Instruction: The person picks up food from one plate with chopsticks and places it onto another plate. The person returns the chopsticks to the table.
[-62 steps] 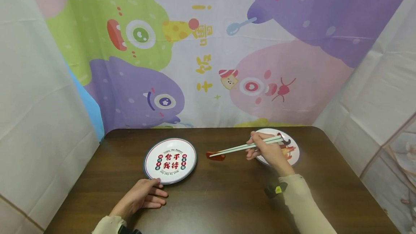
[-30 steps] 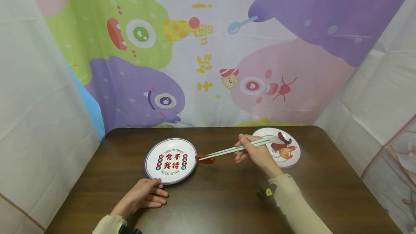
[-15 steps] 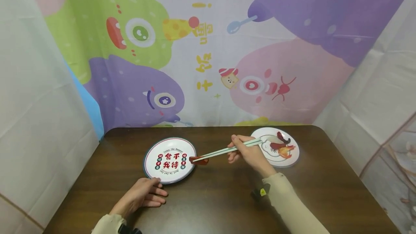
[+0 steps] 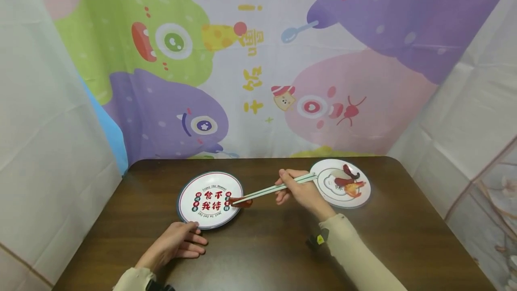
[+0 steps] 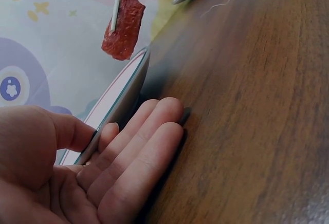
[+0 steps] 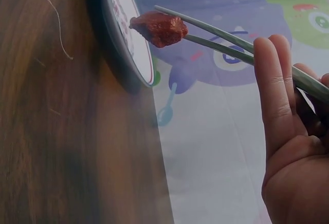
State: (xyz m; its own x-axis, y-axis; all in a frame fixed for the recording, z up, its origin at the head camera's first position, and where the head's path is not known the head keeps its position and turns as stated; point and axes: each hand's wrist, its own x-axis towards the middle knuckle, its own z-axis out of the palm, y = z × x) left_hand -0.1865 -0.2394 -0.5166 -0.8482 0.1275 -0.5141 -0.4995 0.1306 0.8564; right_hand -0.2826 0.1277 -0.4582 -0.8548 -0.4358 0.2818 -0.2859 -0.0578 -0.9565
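My right hand (image 4: 300, 190) holds a pair of pale green chopsticks (image 4: 264, 191). Their tips pinch a reddish-brown piece of what looks like meat (image 6: 162, 29), held above the right rim of the left plate (image 4: 194, 203). This white plate has a dark rim and red printed characters. At its near edge my left hand (image 4: 175, 242) pinches the rim between thumb and index finger, the other fingers extended beside it, as the left wrist view shows. Behind the right hand, a second white plate (image 4: 329, 192) bears a shrimp (image 4: 353, 189) and dark red pieces (image 4: 350, 172).
Both plates stand on a dark brown wooden table (image 4: 258, 255). A cartoon-printed cloth (image 4: 250, 138) hangs along its back edge, and pale cloth (image 4: 52, 147) covers both sides. A thin pale thread (image 6: 59, 29) lies on the tabletop.
My right hand has moved left with the chopsticks, carrying the meat piece from between the plates to above the left plate's right rim. The left hand stays at the plate's edge.
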